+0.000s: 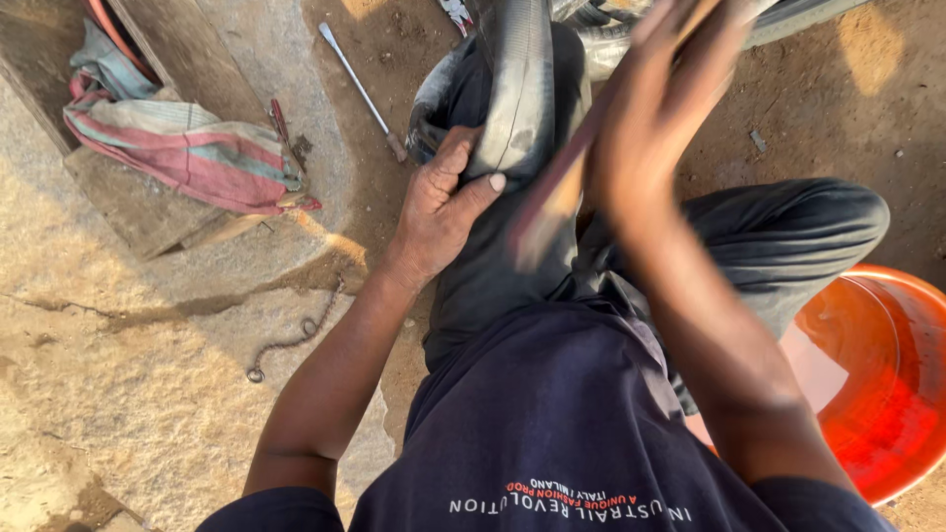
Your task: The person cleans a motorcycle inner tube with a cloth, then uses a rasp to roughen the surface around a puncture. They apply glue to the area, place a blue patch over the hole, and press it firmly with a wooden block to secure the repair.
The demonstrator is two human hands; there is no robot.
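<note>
Roughly, biggest first: I see stone slab ground (pixel 128 394) on my left, packed dirt (pixel 847 118) on the right. I sit with dark trousers, knee (pixel 828 222) bent up, so the lap works as a bench

Orange plastic basin (pixel 887 394) sits just beside my right leg, within reach, contents not readable

Grey rubber inner tube (pixel 522 89) lies draped over my thigh, running up toward more tube and tyre at the top edge. Laid over the leg, I judge, so a stretch of it stays taut and flat

Left hand (pixel 439 212) is clamped on the tube's near end, thumb across the rubber, pinning it to the thigh. Right hand (pixel 660 108) is raised and motion-blurred; a long dark reddish strip or tool (pixel 552 197) runs under it. Can't tell whether the fingers are wrapped around it or flat

Striped red, pink and grey cloth (pixel 187 148) is bunched on a wooden plank (pixel 138 202), off the dirt. Metal rod (pixel 360 89) lies on the ground near the tube. Small chain (pixel 296 340) lies on the slab edge

No packages or signs; only white and red lettering across my dark shirt hem
</note>
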